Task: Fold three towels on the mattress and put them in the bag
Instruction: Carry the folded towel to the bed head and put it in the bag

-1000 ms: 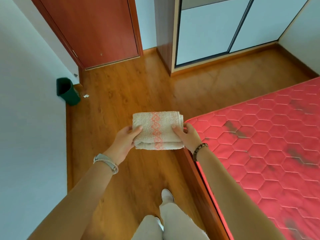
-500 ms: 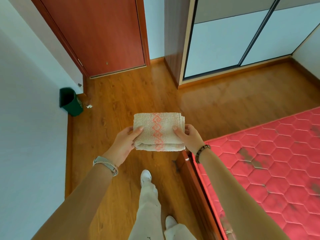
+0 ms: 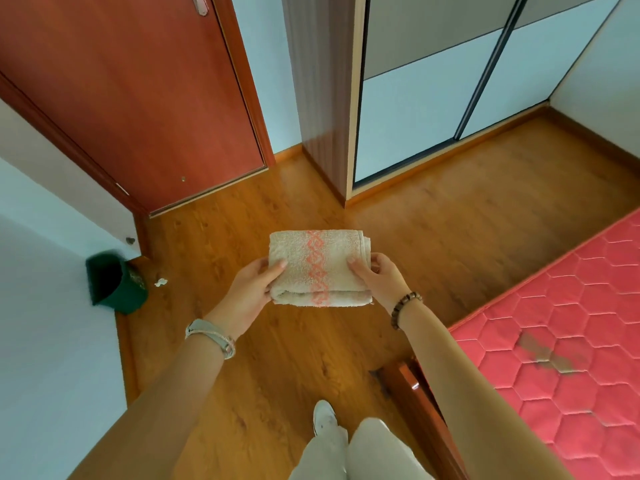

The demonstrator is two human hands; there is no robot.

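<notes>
While the person stands on the wooden floor (image 3: 450, 237) at the corner of the bed, the folded towel (image 3: 320, 266) is held out in front, level, above the boards and to the left of the red mattress (image 3: 571, 323). It is cream with a pink diamond band down the middle. The left hand (image 3: 251, 289) grips its left edge, thumb on top and fingers tucked beneath. The right hand (image 3: 379, 280) grips the right edge, thumb on top and fingers curled round the layered side. There is a pale watch (image 3: 211, 336) on the left wrist and a bead bracelet (image 3: 405, 308) on the right. By the left wall sits a green bin (image 3: 116, 285), with a white scrap (image 3: 160, 282) just beside it. Ahead are a red-brown door (image 3: 138, 98) and a sliding wardrobe (image 3: 433, 98). One white shoe (image 3: 323, 415) shows below.
</notes>
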